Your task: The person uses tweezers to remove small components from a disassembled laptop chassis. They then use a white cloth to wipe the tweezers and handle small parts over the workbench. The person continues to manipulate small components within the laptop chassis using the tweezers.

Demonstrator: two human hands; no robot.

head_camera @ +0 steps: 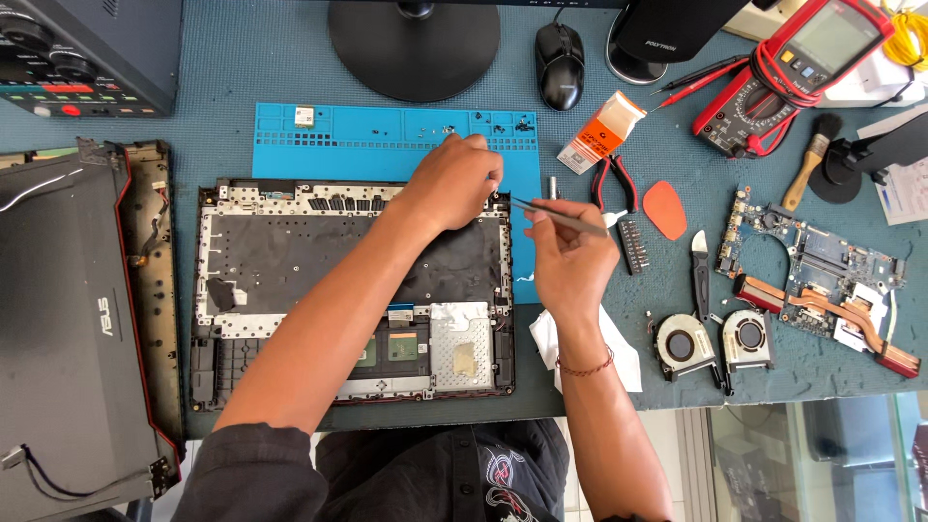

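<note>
While the left hand [454, 179] pinches, fingers closed, at the top right edge of the stripped laptop palmrest chassis [353, 280], what it grips is hidden; right hand [572, 259] closed around thin metal tweezers [559, 217], tip aimed left toward that corner; best to steady the chassis, keep the tip low, park small parts on the blue silicone mat [367, 143] just behind.

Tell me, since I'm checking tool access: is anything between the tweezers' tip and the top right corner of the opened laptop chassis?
Nothing visible blocks it. The tweezers in the right hand point toward the left hand on the laptop chassis, only blue mat between.
</note>
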